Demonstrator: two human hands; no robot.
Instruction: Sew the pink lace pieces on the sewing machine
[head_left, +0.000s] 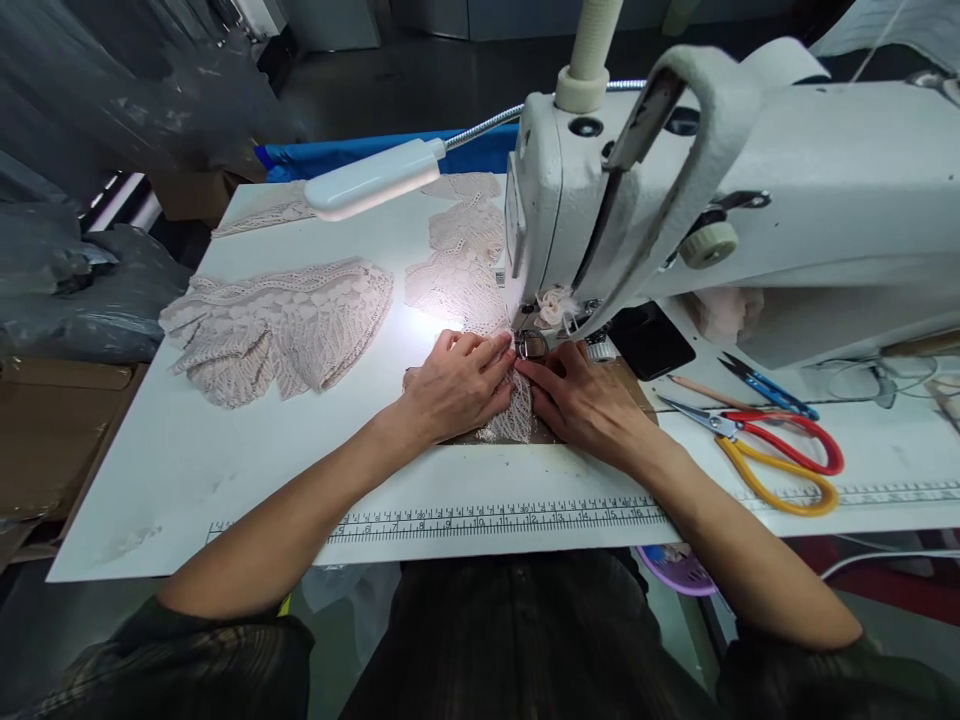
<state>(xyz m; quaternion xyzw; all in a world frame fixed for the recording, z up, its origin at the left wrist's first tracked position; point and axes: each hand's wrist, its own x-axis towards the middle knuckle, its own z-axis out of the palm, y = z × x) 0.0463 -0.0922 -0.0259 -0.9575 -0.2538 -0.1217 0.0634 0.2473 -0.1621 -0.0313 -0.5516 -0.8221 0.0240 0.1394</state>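
Shirt: dark plaid [517, 640], worn by the person, below the front edge of the bench [225, 480].
Basket: purple [686, 575], partly hidden below that edge, on the right.
Measuring scale [480, 522]: runs along the front of the white bench, passing beneath the right forearm.
Scissors [784, 455]: red and yellow handles, blades open and pointing left, lying right of the right hand.
Left hand [456, 388]: palm down over the lace piece [516, 412], fingers bent and close together, fingertips beside the presser foot; whether they pinch the lace cannot be told.
Right hand [592, 408]: lies on the other side of the lace, index finger reaching toward the left fingertips; its grip is also unclear.
Lace piece: pale pink, between the hands at the needle area, its near end over a brown surface.
Pencil and snips: the pencil [705, 391] lies beyond the scissors, the blue-handled snips [770, 386] beside it.
Lace bundle [277, 330]: folded and ruffled, on the left of the bench.
Phone [651, 340]: dark, flat, beyond the right hand.
Sewing machine [825, 200]: white, a fabric flower [556, 306] at its needle end.
Lamp [375, 180]: white, lit, above more lace [457, 265].
Blue cloth [322, 158]: along the far edge.
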